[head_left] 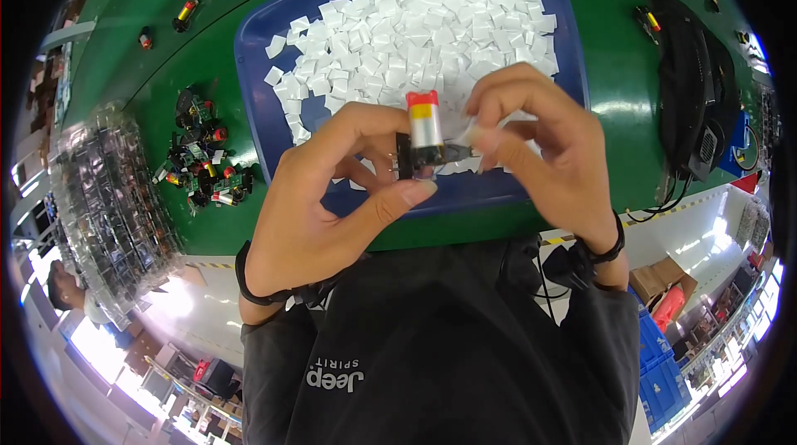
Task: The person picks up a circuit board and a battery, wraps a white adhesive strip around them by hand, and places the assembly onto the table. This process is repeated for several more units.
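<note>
My left hand [332,188] is closed on a small battery assembly [427,131], its thumb and fingers gripping the black base. The assembly's silver cylindrical cell stands upright, with a yellow band and a red top. Close to its right side, my right hand [544,142] is pinched, and a blurred small white piece [466,134] shows at its fingertips. Both hands are over the near part of a blue tray [249,80], which is heaped with small white square pieces [423,30].
The tray sits on a green table [623,121]. Several similar assemblies [203,154] lie piled left of it, and two [185,15] lie farther back. Clear packaging [112,204] with dark parts is at the left edge. A black bag [697,88] lies on the right.
</note>
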`<move>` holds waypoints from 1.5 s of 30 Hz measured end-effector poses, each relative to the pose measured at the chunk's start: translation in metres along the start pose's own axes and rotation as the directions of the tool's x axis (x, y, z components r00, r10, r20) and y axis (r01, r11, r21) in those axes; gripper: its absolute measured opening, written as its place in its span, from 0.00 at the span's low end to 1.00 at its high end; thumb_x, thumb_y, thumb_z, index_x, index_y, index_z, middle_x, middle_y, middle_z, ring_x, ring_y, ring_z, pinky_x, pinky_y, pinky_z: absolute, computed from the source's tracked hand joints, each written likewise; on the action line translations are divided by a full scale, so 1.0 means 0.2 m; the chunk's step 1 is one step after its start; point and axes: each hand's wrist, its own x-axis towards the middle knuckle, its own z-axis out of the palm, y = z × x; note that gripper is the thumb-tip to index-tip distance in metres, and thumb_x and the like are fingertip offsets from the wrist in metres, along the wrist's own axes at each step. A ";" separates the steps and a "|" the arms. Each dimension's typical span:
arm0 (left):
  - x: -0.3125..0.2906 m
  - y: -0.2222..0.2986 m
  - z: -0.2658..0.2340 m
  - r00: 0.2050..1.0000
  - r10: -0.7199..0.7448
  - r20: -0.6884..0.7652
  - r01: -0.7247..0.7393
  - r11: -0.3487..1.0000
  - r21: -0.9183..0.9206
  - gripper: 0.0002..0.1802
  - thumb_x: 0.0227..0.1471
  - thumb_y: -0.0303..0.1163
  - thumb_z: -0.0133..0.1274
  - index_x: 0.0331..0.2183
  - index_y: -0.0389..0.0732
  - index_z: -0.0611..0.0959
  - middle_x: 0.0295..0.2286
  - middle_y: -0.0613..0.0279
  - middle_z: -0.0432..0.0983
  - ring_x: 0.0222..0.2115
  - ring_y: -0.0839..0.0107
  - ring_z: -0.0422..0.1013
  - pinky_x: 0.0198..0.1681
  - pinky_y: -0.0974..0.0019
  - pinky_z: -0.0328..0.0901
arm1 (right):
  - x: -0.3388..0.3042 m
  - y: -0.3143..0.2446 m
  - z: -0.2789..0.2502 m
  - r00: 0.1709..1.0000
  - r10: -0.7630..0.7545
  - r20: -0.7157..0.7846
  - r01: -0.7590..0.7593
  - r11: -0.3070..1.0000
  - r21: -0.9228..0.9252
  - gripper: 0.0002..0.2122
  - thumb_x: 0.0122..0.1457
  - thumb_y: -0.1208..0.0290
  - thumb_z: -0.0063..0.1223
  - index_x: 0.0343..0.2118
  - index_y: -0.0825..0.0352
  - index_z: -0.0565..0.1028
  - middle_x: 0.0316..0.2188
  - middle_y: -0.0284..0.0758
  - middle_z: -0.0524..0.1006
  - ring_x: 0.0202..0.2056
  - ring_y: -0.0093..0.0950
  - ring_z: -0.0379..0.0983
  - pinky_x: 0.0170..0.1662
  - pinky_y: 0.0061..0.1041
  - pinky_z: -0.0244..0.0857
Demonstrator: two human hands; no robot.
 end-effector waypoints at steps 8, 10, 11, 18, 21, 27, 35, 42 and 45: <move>0.01 -0.01 0.01 0.991 -0.125 -0.040 0.122 0.990 -0.076 0.19 0.53 0.27 0.61 0.47 0.38 0.77 0.29 0.66 0.75 0.30 0.75 0.71 0.33 0.72 0.67 | 0.08 0.01 -0.05 0.913 -0.403 -0.059 0.322 0.803 -0.502 0.12 0.53 0.81 0.60 0.42 0.69 0.77 0.43 0.36 0.76 0.40 0.29 0.75 0.38 0.23 0.71; 0.02 0.00 0.00 0.996 -0.080 -0.030 0.079 0.996 -0.035 0.19 0.53 0.27 0.61 0.47 0.38 0.78 0.30 0.66 0.75 0.29 0.74 0.71 0.31 0.73 0.66 | 0.11 -0.03 -0.03 0.829 -0.555 0.070 0.487 0.654 -0.578 0.14 0.51 0.80 0.62 0.43 0.68 0.78 0.42 0.35 0.77 0.40 0.31 0.75 0.38 0.24 0.71; 0.02 0.01 0.00 0.998 -0.057 -0.022 0.057 0.998 -0.015 0.19 0.53 0.27 0.61 0.47 0.38 0.78 0.30 0.66 0.75 0.29 0.74 0.70 0.30 0.73 0.65 | 0.12 -0.04 -0.02 0.775 -0.611 0.161 0.568 0.561 -0.602 0.16 0.49 0.79 0.63 0.43 0.68 0.79 0.41 0.35 0.77 0.39 0.32 0.75 0.37 0.24 0.71; 0.01 0.01 -0.01 0.999 -0.040 0.006 0.040 0.994 0.100 0.18 0.53 0.25 0.60 0.46 0.39 0.78 0.29 0.64 0.74 0.27 0.75 0.70 0.25 0.73 0.63 | 0.07 -0.04 0.00 0.664 -0.676 0.319 0.664 0.338 -0.667 0.17 0.41 0.76 0.68 0.38 0.69 0.81 0.34 0.33 0.79 0.33 0.33 0.76 0.34 0.26 0.71; 0.01 0.03 0.01 0.999 -0.042 0.009 0.040 0.991 0.131 0.18 0.53 0.24 0.59 0.47 0.38 0.77 0.31 0.64 0.73 0.30 0.76 0.69 0.27 0.73 0.64 | 0.06 -0.03 0.00 0.724 -0.654 0.217 0.557 0.369 -0.745 0.16 0.43 0.77 0.67 0.39 0.69 0.80 0.33 0.34 0.78 0.29 0.32 0.74 0.31 0.27 0.69; 0.02 0.04 0.04 0.998 -0.056 0.008 0.056 0.997 0.046 0.18 0.53 0.23 0.57 0.47 0.37 0.75 0.36 0.65 0.71 0.36 0.77 0.68 0.32 0.73 0.66 | 0.04 -0.06 0.03 0.908 -0.417 0.044 0.373 0.755 -0.539 0.12 0.51 0.78 0.63 0.40 0.69 0.79 0.33 0.33 0.76 0.29 0.28 0.71 0.30 0.23 0.65; 0.06 -0.01 0.01 0.987 0.129 0.095 -0.140 0.983 0.120 0.20 0.50 0.23 0.61 0.46 0.38 0.75 0.37 0.63 0.73 0.38 0.74 0.71 0.35 0.72 0.70 | 0.03 -0.06 0.00 0.970 -0.235 0.065 0.244 0.928 -0.282 0.11 0.55 0.79 0.60 0.42 0.68 0.78 0.34 0.33 0.75 0.32 0.23 0.70 0.31 0.18 0.62; 0.08 -0.01 0.01 0.996 0.047 0.075 -0.056 0.990 0.126 0.20 0.46 0.23 0.66 0.41 0.38 0.77 0.36 0.63 0.74 0.37 0.73 0.73 0.37 0.69 0.72 | 0.03 -0.02 0.06 0.935 -0.355 -0.019 0.302 0.822 -0.483 0.12 0.53 0.79 0.62 0.42 0.67 0.79 0.34 0.33 0.75 0.31 0.25 0.72 0.28 0.21 0.63; 0.09 0.00 0.03 0.998 0.007 0.057 -0.010 0.999 0.049 0.20 0.45 0.23 0.67 0.40 0.37 0.77 0.36 0.62 0.74 0.36 0.73 0.73 0.37 0.69 0.72 | 0.07 0.05 0.08 0.692 -0.721 0.032 0.466 0.413 -0.782 0.12 0.47 0.79 0.65 0.37 0.67 0.80 0.29 0.32 0.74 0.26 0.27 0.71 0.25 0.23 0.65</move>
